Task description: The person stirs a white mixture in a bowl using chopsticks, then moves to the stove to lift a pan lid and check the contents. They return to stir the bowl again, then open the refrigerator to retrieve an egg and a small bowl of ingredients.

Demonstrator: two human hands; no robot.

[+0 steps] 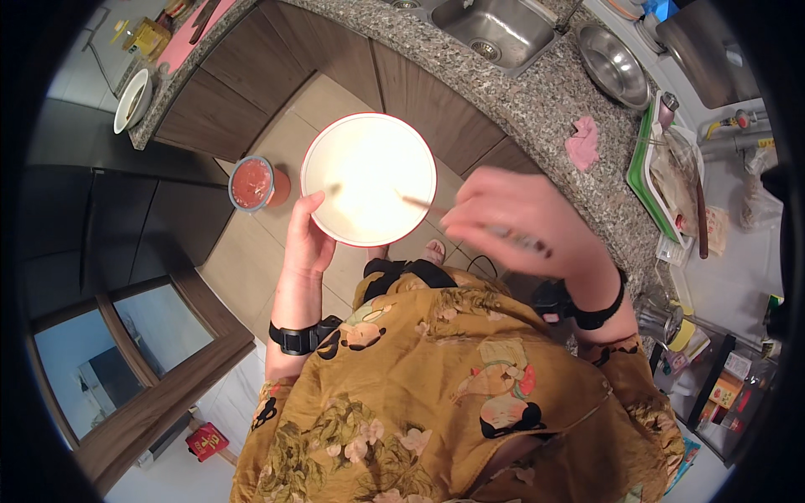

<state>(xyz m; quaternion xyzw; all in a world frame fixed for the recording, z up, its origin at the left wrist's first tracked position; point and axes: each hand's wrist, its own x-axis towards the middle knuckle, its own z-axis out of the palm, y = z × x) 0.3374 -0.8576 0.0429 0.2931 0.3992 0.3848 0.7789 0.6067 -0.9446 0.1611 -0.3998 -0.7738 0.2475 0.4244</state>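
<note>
A round white bowl with a thin red rim [368, 179] is held in front of me by my left hand [312, 236], its thumb over the edge. Glare washes out the bowl's inside, so its contents cannot be told. To the right of the bowl, my right hand [519, 220] is blurred, with the fingers closed around thin sticks, apparently chopsticks [422, 204], whose tips reach over the bowl. A watch-like device on a black strap sits on each wrist.
Below the bowl's left stands a red bin [253, 183] on the tiled floor. The granite counter [503, 107] curves round ahead, with a steel sink [497, 31], a metal basin [613, 66], a pink cloth [583, 143] and a green-edged tray [651, 182]. A white dish [133, 102] sits at the left counter's edge.
</note>
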